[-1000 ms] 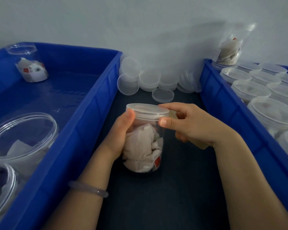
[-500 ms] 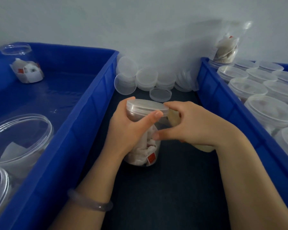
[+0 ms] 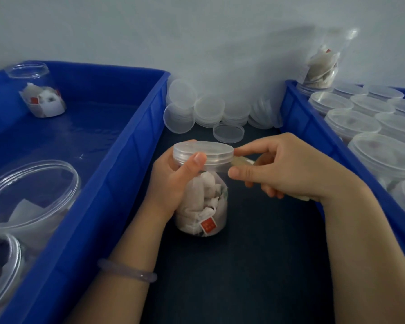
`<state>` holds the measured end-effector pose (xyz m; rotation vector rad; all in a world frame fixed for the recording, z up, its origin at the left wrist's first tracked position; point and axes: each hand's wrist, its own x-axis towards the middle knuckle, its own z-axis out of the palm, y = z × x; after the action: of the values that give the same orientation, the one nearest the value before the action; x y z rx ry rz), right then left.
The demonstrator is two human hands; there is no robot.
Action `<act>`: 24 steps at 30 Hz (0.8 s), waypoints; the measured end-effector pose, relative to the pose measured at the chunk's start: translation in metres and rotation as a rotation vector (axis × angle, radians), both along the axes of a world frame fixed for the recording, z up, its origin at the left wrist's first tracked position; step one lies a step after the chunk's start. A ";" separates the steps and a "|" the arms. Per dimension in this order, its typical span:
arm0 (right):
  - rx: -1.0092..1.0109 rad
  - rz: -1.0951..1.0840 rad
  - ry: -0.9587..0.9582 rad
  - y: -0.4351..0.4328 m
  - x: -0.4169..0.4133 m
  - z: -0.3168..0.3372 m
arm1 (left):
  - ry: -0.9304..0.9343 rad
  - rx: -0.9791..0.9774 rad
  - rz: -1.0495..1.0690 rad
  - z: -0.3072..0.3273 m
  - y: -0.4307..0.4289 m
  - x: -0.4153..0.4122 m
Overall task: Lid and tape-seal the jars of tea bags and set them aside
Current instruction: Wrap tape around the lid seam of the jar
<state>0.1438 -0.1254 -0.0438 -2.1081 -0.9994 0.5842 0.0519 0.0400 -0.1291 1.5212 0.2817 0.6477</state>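
With the lid [image 3: 202, 149] on, your left hand [image 3: 173, 183] grips the jar [image 3: 204, 206] while your right hand [image 3: 290, 169], curled round the tape roll [image 3: 241, 161], meets the seam; sealing looks barely begun, and open jars [image 3: 31, 183] await.

Dark tabletop [image 3: 255, 265]: blue crate [image 3: 117, 183] at 9 o'clock; second blue crate [image 3: 313, 127] at 3 o'clock; stacked clear lids [image 3: 208, 108] at 12 o'clock; loose lid [image 3: 228, 133] just before them; lidded jar of tea bags [image 3: 204, 206] upright at centre.

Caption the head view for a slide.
Left grip holds a lidded jar of tea bags on the table; right grip holds tape to the lid.
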 end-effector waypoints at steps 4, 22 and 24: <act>0.039 -0.010 0.012 0.000 0.001 -0.001 | 0.006 -0.003 -0.071 0.000 0.002 -0.002; 0.016 -0.003 0.090 -0.005 0.007 -0.001 | 0.037 -0.077 -0.174 0.002 -0.001 0.000; 0.002 -0.019 0.011 -0.012 0.007 0.005 | 0.041 -0.061 -0.170 0.004 -0.001 0.000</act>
<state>0.1511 -0.1376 -0.0386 -2.1084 -0.9730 0.5843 0.0521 0.0391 -0.1254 1.4832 0.1983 0.4701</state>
